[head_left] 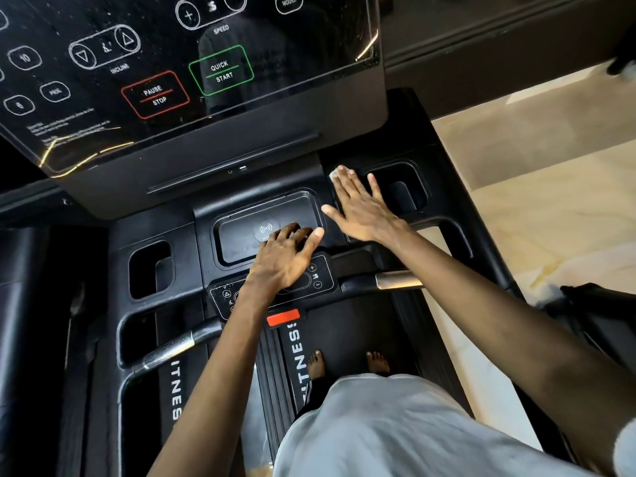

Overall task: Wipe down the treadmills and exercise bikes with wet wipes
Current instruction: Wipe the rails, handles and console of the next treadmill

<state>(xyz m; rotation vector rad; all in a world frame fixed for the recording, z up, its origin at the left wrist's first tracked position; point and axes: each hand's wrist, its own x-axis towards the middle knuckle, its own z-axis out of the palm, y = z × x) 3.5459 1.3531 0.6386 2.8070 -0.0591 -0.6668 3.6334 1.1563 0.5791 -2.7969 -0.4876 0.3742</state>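
The right hand (361,208) is pressing the wet wipe (336,173) with flat fingers on the treadmill (351,332) ledge just left of the far-right cup holder (399,191), while the left hand (285,256), gripping nothing, is leaning over the near keypad (318,275), risking an accidental button press from its weight.

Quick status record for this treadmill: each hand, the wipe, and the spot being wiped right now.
right hand: flat, fingers straight, pressing the wipe
wipe: white, mostly hidden under the fingertips
spot being wiped: console ledge just left of the right cup holder
left hand: rests on the centre charging tray, holds nothing
stance: bare feet on the belt
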